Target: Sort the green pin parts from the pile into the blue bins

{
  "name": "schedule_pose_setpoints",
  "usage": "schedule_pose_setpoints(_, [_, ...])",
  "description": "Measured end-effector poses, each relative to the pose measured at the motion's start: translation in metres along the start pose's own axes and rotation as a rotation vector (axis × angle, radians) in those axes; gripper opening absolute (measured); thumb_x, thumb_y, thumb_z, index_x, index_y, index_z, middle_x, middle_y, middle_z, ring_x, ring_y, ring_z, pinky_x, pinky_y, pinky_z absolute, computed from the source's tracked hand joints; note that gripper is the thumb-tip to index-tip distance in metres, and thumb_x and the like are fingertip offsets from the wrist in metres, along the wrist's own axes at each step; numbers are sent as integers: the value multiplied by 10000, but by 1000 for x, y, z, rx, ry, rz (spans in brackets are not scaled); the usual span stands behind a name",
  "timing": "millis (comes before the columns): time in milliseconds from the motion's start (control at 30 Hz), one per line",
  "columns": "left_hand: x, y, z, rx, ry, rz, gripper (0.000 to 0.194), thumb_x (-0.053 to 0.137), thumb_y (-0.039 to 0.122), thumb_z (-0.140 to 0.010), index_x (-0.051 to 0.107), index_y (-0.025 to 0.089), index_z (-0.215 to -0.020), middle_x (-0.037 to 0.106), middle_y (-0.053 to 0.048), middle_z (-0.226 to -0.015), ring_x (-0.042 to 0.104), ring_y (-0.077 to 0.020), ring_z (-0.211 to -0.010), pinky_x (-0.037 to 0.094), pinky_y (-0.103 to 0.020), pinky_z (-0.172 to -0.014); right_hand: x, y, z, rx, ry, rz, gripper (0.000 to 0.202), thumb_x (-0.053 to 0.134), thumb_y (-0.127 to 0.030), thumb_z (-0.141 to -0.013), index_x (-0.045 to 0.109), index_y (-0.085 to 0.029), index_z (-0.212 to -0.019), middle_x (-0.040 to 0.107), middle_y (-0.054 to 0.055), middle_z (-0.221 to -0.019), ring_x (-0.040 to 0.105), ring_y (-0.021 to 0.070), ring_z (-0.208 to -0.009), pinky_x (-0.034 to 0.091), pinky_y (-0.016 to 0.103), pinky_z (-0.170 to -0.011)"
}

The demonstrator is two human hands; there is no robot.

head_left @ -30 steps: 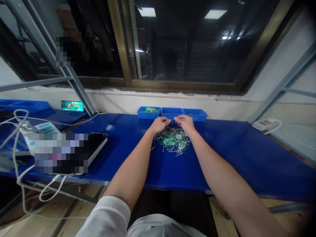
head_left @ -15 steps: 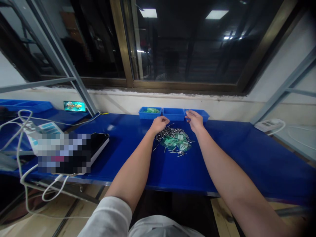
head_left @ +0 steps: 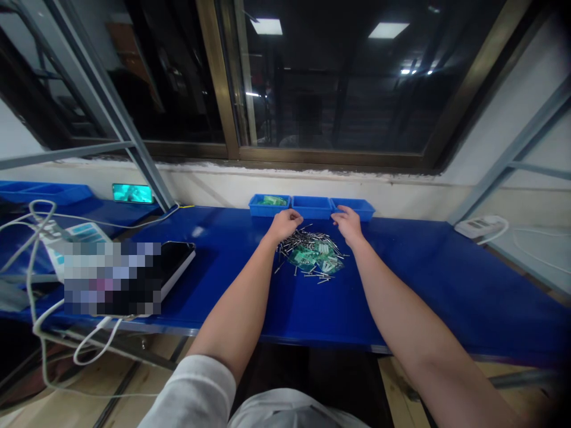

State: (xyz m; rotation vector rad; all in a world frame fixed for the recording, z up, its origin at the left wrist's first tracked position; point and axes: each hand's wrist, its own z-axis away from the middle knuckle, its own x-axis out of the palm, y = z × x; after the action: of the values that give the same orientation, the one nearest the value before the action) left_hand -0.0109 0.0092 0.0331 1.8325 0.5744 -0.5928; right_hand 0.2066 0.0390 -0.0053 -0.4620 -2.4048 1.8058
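A heap of metal screws (head_left: 294,241) lies on the blue table, with small green-and-white packets (head_left: 314,257) on its near side. My left hand (head_left: 286,224) is at the heap's back left edge, fingers pinched together; whatever they grip is too small to make out. Over the right side, in front of the right blue bin (head_left: 363,209), my right hand (head_left: 348,224) has its thumb and a fingertip close together and other fingers loosely bent; its contents cannot be made out. Green packets lie in the left blue bin (head_left: 256,208). Beside it stands the middle blue bin (head_left: 311,207).
A phone with a lit screen (head_left: 132,193) leans at the back left. On the left, a dark device (head_left: 178,255) and white cables (head_left: 32,279) lie near the table edge. A white power strip (head_left: 477,226) sits at right, beside a grey metal post.
My right hand has moved slightly left and down, away from the right bin. My left hand has shifted a little to the right. The view has shifted slightly.
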Motion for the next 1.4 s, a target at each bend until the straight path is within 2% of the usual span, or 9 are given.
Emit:
schedule_pose_setpoints(133, [-24,11,1,-37,-18,-146,277,608,371,-677,664,167,-857,676,-61,-855,606,-194,-810,437,-262,-721,3,0,11,-136,-55,243,347,593,-293,-655,629,-151,-970,662,21,-667,594,162,-640,456,305,-689])
schedule_pose_setpoints(300, [-54,14,47,-201,-433,-445,352,706,389,-534,662,183,-816,672,-74,-802,614,-223,-760,425,-257,-618,5,-2,22,-130,-74,370,296,580,-287,-673,649,-158,-931,661,21,-656,612,179,-696,437,312,-745])
schedule_pose_setpoints(467, [-47,11,128,-229,-140,-620,588,568,590,-658,558,142,-1039,615,-154,-986,595,-282,-880,436,-314,-693,3,6,22,-79,-45,347,323,588,-317,-669,649,-172,-951,682,35,-742,622,186,-748,437,311,-761])
schedule_pose_setpoints(633, [-27,13,157,-137,-35,-692,378,436,456,-829,559,129,-973,592,-157,-965,576,-268,-905,416,-335,-770,1,14,19,-59,-25,273,342,586,-346,-667,644,-173,-956,683,33,-733,624,185,-733,445,309,-742])
schedule_pose_setpoints(800, [-29,14,154,-153,-113,-700,257,368,280,-869,577,138,-915,606,-163,-962,592,-254,-871,406,-318,-716,1,11,21,-54,-62,263,341,599,-349,-657,646,-172,-945,685,39,-737,627,189,-743,445,313,-745])
schedule_pose_setpoints(967, [-47,13,141,-165,-165,-597,246,385,296,-858,595,169,-867,643,-132,-902,618,-249,-803,399,-298,-648,3,-2,25,-83,-64,309,307,589,-323,-669,652,-160,-920,668,34,-690,613,184,-704,439,319,-751])
schedule_pose_setpoints(1100, [-44,26,94,-75,-91,-541,274,402,318,-857,624,158,-874,662,-145,-915,616,-253,-870,404,-287,-693,10,-18,32,-198,-141,247,334,580,-376,-698,651,-157,-941,658,35,-710,590,170,-672,447,313,-716])
schedule_pose_setpoints(1267, [-17,37,25,80,-216,-407,277,460,346,-831,666,162,-810,684,-136,-876,623,-243,-855,406,-263,-695,22,-35,42,-282,-418,99,283,572,-392,-724,656,-171,-881,671,39,-749,606,171,-707,460,309,-711])
schedule_pose_setpoints(1400, [3,30,2,88,-191,-359,353,407,369,-859,664,159,-739,684,-130,-811,624,-227,-805,395,-250,-672,25,-34,43,-210,-403,12,216,601,-364,-692,646,-166,-767,675,48,-713,621,181,-687,469,311,-688])
